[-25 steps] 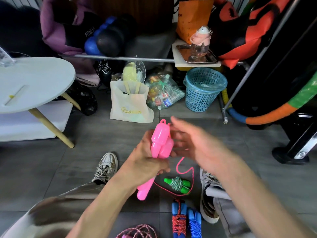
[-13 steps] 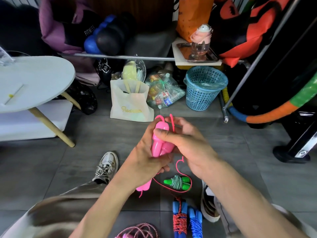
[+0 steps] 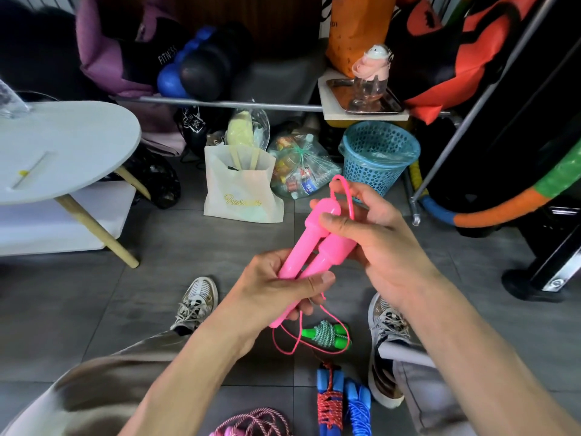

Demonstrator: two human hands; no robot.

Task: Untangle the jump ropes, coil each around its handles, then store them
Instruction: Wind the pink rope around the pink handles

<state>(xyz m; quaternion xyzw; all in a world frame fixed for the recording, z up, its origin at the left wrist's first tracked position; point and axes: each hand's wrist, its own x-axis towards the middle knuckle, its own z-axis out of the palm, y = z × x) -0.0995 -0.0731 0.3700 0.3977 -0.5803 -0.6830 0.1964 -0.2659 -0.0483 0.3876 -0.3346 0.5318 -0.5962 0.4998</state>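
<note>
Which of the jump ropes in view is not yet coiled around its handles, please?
The pink jump rope, held in both hands: its cord hangs loose, unlike the wound green and blue ones on the floor.

Round white table [image 3: 69, 146] at left, on slanted wooden legs. Cream tote bag [image 3: 242, 190] on the grey tile floor [image 3: 176, 247], just beside a clear bag of packets [image 3: 301, 171] and a blue perforated basket [image 3: 379, 155]. Behind, on a metal tray [image 3: 390, 105], a pink-capped clear bottle [image 3: 371, 77].

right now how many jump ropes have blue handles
2, both on the floor between the person's shoes: the one wound with red rope and, touching its right side, the one wound with blue rope. Their lower ends run out of frame, so more may be hidden.
</note>
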